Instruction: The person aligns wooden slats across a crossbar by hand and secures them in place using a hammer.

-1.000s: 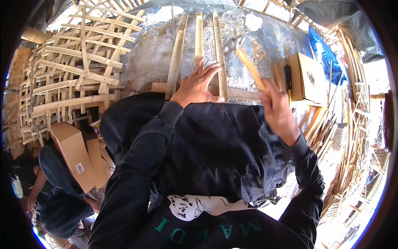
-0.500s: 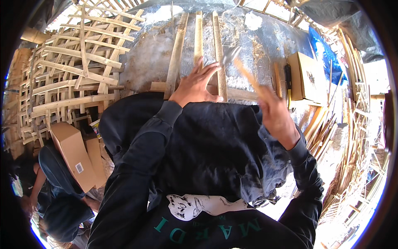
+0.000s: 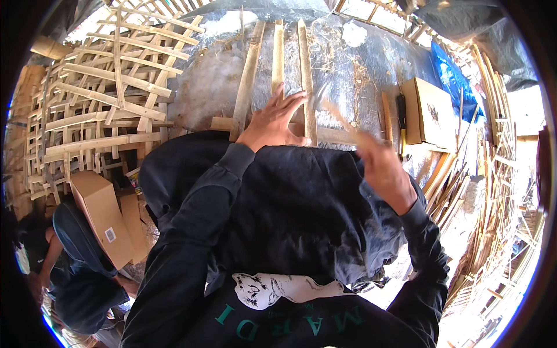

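My left hand [image 3: 274, 119] lies flat with spread fingers on upright wooden slats [image 3: 278, 55] that rest on a silvery work surface [image 3: 342, 69]. It presses where the slats cross a horizontal slat [image 3: 331, 134]. My right hand [image 3: 383, 168] is raised to the right, shut on a wooden-handled tool [image 3: 339, 116] that is blurred with motion and angled toward the slats. My dark sleeves and lap fill the lower middle of the view.
Stacked wooden lattice frames [image 3: 98, 98] stand at the left. A cardboard box [image 3: 430, 110] and a dark-handled tool [image 3: 400, 119] lie on the surface at right, beside a blue tarp [image 3: 452, 75]. Loose slats [image 3: 493, 191] pile up at right. Another person [image 3: 69, 267] crouches at lower left by a brown box [image 3: 101, 214].
My right hand has swung the wooden-handled tool downward and toward the slats. My left hand has stayed on the slats.
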A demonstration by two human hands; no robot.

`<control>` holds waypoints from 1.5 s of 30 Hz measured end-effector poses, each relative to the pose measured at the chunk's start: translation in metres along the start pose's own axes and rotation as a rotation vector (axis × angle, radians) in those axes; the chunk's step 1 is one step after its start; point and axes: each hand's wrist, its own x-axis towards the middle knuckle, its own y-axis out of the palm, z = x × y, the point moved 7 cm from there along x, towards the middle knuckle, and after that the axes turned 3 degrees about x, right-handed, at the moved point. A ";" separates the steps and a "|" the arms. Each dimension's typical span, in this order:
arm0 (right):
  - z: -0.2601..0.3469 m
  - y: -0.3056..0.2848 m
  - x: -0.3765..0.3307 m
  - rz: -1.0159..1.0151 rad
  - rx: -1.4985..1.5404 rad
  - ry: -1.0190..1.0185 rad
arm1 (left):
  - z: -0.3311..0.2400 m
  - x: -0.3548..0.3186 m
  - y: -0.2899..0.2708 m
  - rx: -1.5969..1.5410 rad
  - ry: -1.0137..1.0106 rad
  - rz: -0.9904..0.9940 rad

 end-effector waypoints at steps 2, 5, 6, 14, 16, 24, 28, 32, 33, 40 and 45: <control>0.007 -0.001 -0.006 0.044 -0.078 0.013 | -0.003 0.001 -0.001 0.008 0.066 -0.050; 0.006 -0.005 -0.004 0.018 -0.187 -0.010 | -0.004 0.001 -0.004 -0.050 -0.012 0.006; 0.010 -0.013 0.002 -0.051 -0.075 -0.024 | -0.006 0.000 -0.005 -0.048 -0.011 0.010; -0.003 -0.004 0.002 -0.003 -0.002 0.021 | 0.005 0.004 0.008 -0.030 0.066 -0.054; 0.005 -0.007 -0.005 0.053 -0.028 0.040 | 0.010 0.002 0.009 0.002 0.089 -0.085; 0.016 -0.032 0.007 -0.221 0.083 0.022 | -0.003 0.002 -0.004 -0.049 0.036 0.006; -0.011 0.003 -0.010 -0.076 -0.058 0.016 | 0.001 0.004 0.002 -0.005 0.068 -0.025; 0.011 -0.010 -0.002 0.049 -0.117 0.021 | 0.006 0.003 0.003 -0.029 0.107 -0.082; 0.013 -0.014 0.003 0.019 -0.066 0.032 | 0.006 0.002 0.004 -0.031 0.107 -0.078; -0.009 -0.003 -0.002 -0.058 0.075 0.158 | 0.002 0.006 0.007 -0.009 0.098 -0.068; -0.001 -0.005 -0.002 0.068 -0.132 0.031 | 0.006 0.003 0.004 0.013 0.069 -0.045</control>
